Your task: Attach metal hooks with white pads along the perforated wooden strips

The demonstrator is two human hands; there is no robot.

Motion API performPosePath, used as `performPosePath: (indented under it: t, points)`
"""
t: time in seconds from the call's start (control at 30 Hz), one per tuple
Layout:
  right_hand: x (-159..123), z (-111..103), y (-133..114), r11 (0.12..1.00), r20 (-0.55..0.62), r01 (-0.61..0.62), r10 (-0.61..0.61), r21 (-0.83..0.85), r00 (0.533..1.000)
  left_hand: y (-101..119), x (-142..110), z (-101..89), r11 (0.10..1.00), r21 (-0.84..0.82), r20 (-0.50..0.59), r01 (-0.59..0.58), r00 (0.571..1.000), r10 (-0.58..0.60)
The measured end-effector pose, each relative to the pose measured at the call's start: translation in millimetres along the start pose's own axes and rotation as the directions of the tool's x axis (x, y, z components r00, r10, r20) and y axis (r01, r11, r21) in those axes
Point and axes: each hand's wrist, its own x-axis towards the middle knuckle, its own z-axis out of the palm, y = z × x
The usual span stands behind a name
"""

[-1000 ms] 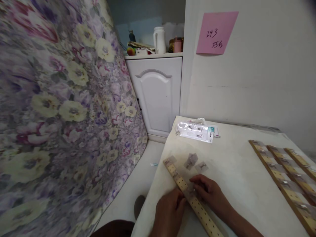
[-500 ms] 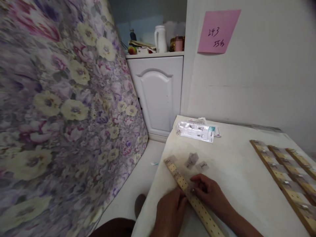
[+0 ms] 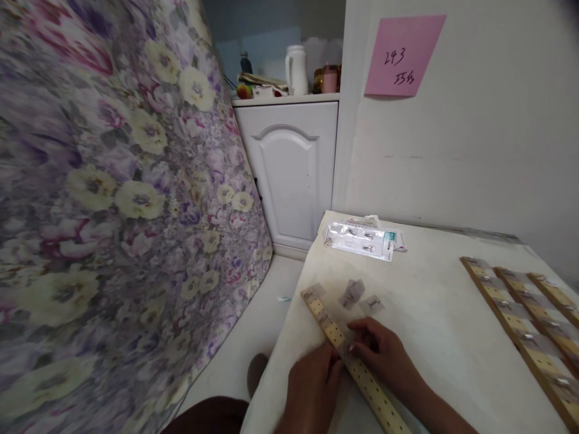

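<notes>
A narrow light wooden strip [image 3: 371, 390] with small holes runs slantwise along the near left part of the table. My left hand [image 3: 312, 386] is closed on its left edge, fingertips partly hidden. On the other side my right hand [image 3: 379, 348] has curled fingers, with thumb and forefinger at a small clear plastic piece [image 3: 347, 349] lying across the strip. More such pieces sit at the strip's far end. Just beyond my right hand lie loose clear plastic squares [image 3: 351, 293], and another square [image 3: 373, 303] with a small metal part on it.
Clear blister packs [image 3: 359, 242] lie at the back left of the white-covered table [image 3: 425, 283]. Several wooden strips [image 3: 515, 325] carrying clear pieces and metal parts line the right side. A flowered curtain [image 3: 136, 241] hangs at left, and a white cabinet [image 3: 289, 175] stands behind.
The view has shifted slightly. My right thumb and forefinger have moved a little at the plastic piece on the strip; my left hand keeps its place at the strip.
</notes>
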Motion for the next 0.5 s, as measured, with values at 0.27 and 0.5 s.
performPosePath:
  t: [0.27,0.5]
  points:
    - [-2.4,0.1,-2.1,1.0,-0.006,-0.013,0.013,-0.009,1.0,-1.1,0.2,0.4,0.999,0.04,0.005,0.0,1.0,0.0]
    - [-2.3,-0.4,-1.4,1.0,0.001,-0.013,0.013,-0.017,1.0,-0.5,1.4,-0.4,0.999,0.032,0.012,0.005,1.0,-0.005]
